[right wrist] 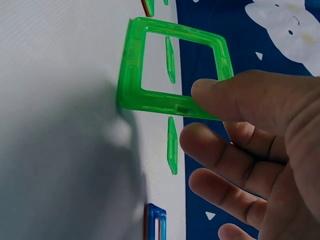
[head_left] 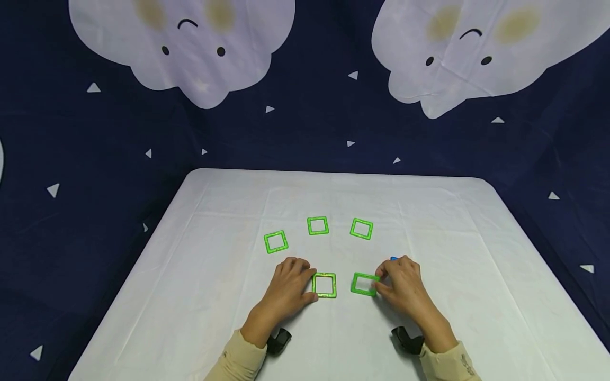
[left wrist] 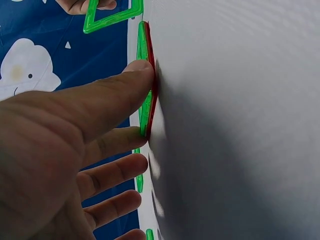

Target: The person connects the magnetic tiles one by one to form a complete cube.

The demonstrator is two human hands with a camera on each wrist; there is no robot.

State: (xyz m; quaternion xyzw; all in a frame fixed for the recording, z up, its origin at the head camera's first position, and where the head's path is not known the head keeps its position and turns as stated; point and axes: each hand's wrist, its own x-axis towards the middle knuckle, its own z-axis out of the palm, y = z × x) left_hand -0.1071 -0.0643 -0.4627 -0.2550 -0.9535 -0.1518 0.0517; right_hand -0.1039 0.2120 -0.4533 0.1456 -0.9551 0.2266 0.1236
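My left hand (head_left: 288, 288) holds a green square magnetic tile (head_left: 324, 286) at its left side, thumb at one corner and index finger at another. In the left wrist view a red tile (left wrist: 152, 107) lies directly under that green one, flat on the table. My right hand (head_left: 404, 283) pinches a second green square magnetic tile (right wrist: 132, 75) by its right edge between thumb and fingers. This tile is tilted, one edge low near the cloth. A blue tile (right wrist: 156, 222), partly hidden behind the right hand in the head view, has something red along its underside.
Three green square tiles, a left one (head_left: 276, 242), a middle one (head_left: 317, 225) and a right one (head_left: 361, 228), lie apart in an arc farther back. White cloth covers the table (head_left: 214, 211). Behind it hangs a dark blue curtain (head_left: 310, 132) with clouds.
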